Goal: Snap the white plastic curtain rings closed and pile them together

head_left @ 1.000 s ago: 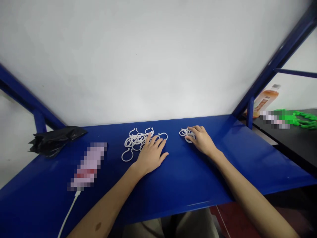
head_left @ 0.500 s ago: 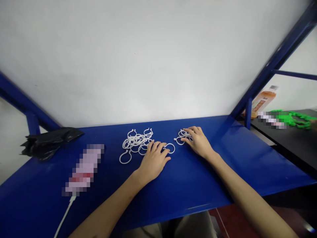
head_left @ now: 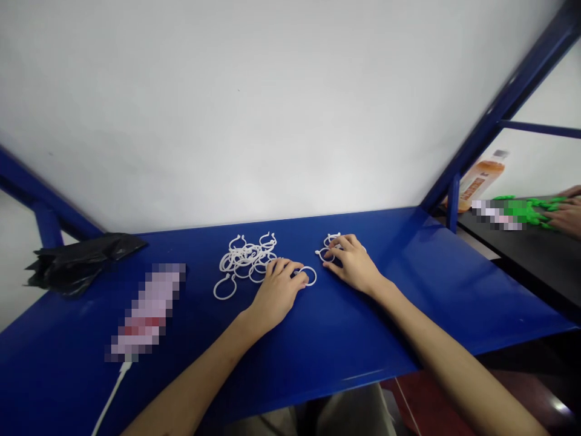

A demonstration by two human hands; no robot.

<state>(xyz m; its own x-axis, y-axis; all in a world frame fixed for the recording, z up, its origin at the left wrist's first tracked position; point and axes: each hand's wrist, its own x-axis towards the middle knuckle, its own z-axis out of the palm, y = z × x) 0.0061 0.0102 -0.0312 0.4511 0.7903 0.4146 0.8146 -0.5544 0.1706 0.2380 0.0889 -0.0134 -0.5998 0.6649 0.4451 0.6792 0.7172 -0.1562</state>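
Note:
A heap of white plastic rings (head_left: 245,257) lies on the blue table (head_left: 318,339). One loose ring (head_left: 224,287) sits at the heap's front left. My left hand (head_left: 276,289) rests palm down, fingers curled, fingertips on a single white ring (head_left: 308,276) pulled away from the heap. My right hand (head_left: 351,263) lies to the right with bent fingers pressing on a small stack of white rings (head_left: 327,247).
A crumpled black bag (head_left: 77,257) lies at the far left. A blurred flat object (head_left: 145,309) with a white cable (head_left: 109,396) sits front left. Beyond the blue frame post (head_left: 451,194) stand an orange bottle (head_left: 481,181), green pieces (head_left: 531,209) and another person's hand (head_left: 567,212).
My left hand has dragged one ring rightward and toward me out of the heap. My right hand has shifted slightly left on its stack. Another person's hand has appeared at the right edge.

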